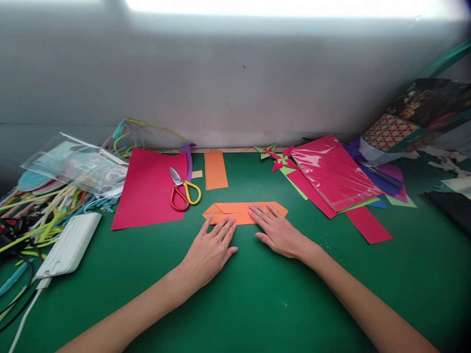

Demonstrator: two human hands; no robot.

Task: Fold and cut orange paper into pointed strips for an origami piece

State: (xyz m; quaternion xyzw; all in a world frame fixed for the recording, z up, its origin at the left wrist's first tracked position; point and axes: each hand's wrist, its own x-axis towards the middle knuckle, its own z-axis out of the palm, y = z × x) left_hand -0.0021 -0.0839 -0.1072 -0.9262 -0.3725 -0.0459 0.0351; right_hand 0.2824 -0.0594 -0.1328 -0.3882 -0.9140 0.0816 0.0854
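Evidently, flat hands on a folded orange paper

Left edge of the bench (250, 304): tangle of coloured strips (79, 193), running up toward the far left corner; white box (69, 245) with a cable beside it. Next, a red sheet (143, 191) with scissors (183, 185) lying part on it, handles past its right side. Orange strip (216, 170) near the far edge.

Mid-bench, the folded orange paper (242, 215): lying flat, pointed at both ends, long sides roughly parallel to the far edge. Looks like a pressing step. Done well, I judge: layers aligned first, firm fingertip strokes out from the middle toward the points, one side held so the slanted flap on the left doesn't creep.

Left hand (211, 250): fingertips on the paper's left part, near side, thumb off it. Right hand (277, 230): fingers across the right part, thumb also off, toward the near edge. Neither clenched nor pinching; paper lies beneath the fingers, its middle bare between the hands.

Rightward, by the far edge: paper stars (282, 160), then a wrapped red pack (334, 171). Red strip (369, 225) juts nearer. Patterned bag (392, 131) at the far right corner.
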